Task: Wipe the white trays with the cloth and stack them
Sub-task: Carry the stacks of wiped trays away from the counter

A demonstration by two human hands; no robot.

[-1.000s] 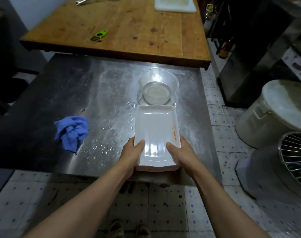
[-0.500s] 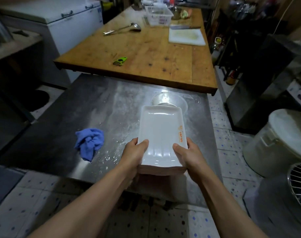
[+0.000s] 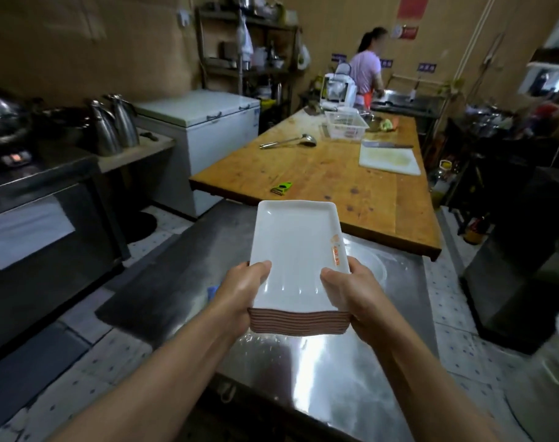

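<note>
I hold a stack of white rectangular trays point(image 3: 298, 250) up in the air above the steel table point(image 3: 319, 374). The stack's near edge shows several layered rims. My left hand point(image 3: 239, 293) grips the near left corner, thumb on the top tray. My right hand point(image 3: 351, 295) grips the near right corner the same way. The top tray carries a small orange mark on its right rim. Only a sliver of the blue cloth point(image 3: 211, 291) shows behind my left wrist.
A clear bowl point(image 3: 372, 266) sits on the steel table behind my right hand. Beyond lies a wooden table point(image 3: 329, 180) with a green peeler point(image 3: 282, 189), ladle, cutting board and basket. A stove stands left, a freezer behind it. A person works at the far counter.
The stack has risen off the steel table and sits higher in both hands. My view has tilted up, so the far kitchen shows and the cloth is mostly hidden.
</note>
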